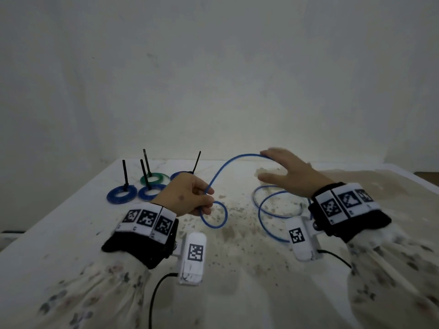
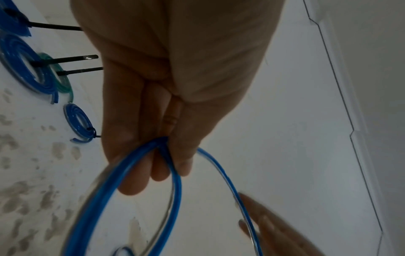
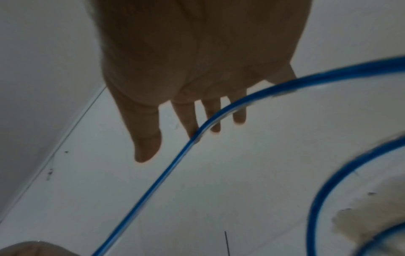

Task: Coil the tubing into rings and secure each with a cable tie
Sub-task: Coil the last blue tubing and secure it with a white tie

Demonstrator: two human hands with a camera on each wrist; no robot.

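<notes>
Pinched by left hand point(image 1: 190, 195): small loop of tubing point(image 1: 215, 216). Right hand point(image 1: 288, 170) flat, fingers straight, blurred, under tubing at 1 o'clock. Fourth ring point(image 1: 180, 174) half hidden.

Both forearms wear loose, pale sleeves point(image 1: 78, 295) printed with small muted flowers, gathered at the wrist. Each wrist carries a black fabric band: left band point(image 1: 142, 243), right band point(image 1: 351, 217). A white strip with three square black-and-white coded markers runs across the top of each band point(image 1: 147, 219). A white, rounded camera housing bearing one such marker is bracketed to the inner side of each wrist: left housing point(image 1: 193, 255), right housing point(image 1: 300, 238). A thin black cable point(image 1: 154, 298) leaves each housing toward the body.
</notes>
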